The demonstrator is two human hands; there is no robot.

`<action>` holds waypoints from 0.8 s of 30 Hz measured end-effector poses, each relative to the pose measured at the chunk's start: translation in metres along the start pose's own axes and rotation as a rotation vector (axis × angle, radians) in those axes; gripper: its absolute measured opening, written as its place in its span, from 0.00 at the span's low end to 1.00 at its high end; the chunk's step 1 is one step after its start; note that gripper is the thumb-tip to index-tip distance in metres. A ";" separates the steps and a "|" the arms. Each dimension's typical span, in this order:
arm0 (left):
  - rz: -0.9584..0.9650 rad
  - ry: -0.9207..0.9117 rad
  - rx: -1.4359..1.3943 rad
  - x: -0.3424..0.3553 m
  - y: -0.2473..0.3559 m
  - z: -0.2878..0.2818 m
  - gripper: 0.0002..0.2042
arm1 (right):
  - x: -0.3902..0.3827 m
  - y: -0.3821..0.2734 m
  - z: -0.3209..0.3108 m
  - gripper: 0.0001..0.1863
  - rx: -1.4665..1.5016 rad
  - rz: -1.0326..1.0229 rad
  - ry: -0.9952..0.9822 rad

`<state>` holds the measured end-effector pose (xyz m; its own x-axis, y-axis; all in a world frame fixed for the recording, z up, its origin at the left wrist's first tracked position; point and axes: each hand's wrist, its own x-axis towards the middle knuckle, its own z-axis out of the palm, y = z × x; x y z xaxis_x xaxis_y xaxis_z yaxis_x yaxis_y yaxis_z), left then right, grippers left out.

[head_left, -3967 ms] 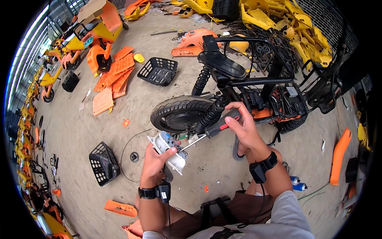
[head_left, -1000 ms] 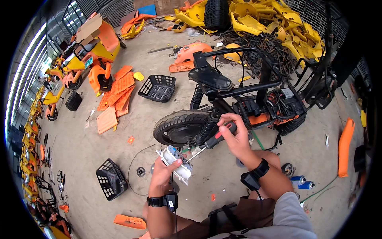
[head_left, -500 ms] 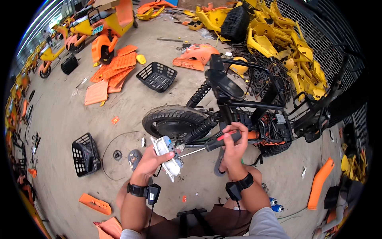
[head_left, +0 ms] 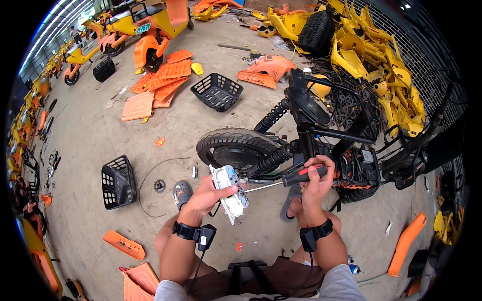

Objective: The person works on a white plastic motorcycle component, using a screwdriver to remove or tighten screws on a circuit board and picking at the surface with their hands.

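Observation:
My left hand (head_left: 205, 196) grips a white plastic housing (head_left: 232, 206) with grey-blue fittings along its right side, the thumb lying across it. My right hand (head_left: 317, 186) is closed around the black and red handle of a screwdriver (head_left: 304, 173). Its thin metal shaft points left, and the tip meets the fittings or lies just in front of them; contact is too small to tell. Behind both hands lies a stripped black scooter frame, with its wheel (head_left: 236, 146) and coil-spring shock absorbers (head_left: 271, 116) toward me.
Black plastic baskets (head_left: 217, 92) (head_left: 118, 181) sit on the concrete floor. A toothed sprocket (head_left: 159, 186) and a curved cable lie left of my foot. Orange panels (head_left: 124, 245) (head_left: 407, 244) flank me. Yellow body parts (head_left: 374, 55) are heaped at the far right; scooters (head_left: 159, 27) stand far left.
The whole scene has shifted right in view as my head turned. My right fingers, raised before, now wrap closer around the screwdriver handle. The left hand keeps its hold on the white housing.

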<state>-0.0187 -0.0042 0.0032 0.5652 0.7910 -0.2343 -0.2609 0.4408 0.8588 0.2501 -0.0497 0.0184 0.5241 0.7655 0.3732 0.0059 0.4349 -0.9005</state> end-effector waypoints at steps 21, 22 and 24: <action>-0.004 0.104 -0.293 0.004 -0.014 0.003 0.24 | 0.002 -0.004 0.002 0.14 0.079 0.092 0.053; 0.001 0.111 -0.317 0.004 -0.013 0.005 0.25 | 0.002 -0.002 0.001 0.15 0.068 0.089 0.052; 0.006 0.123 -0.308 0.005 -0.014 0.007 0.24 | 0.002 -0.002 0.000 0.14 0.080 0.082 0.046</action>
<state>-0.0070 -0.0096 -0.0066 0.4692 0.8311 -0.2987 -0.4991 0.5286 0.6866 0.2513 -0.0488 0.0207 0.5583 0.7784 0.2872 -0.1050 0.4097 -0.9062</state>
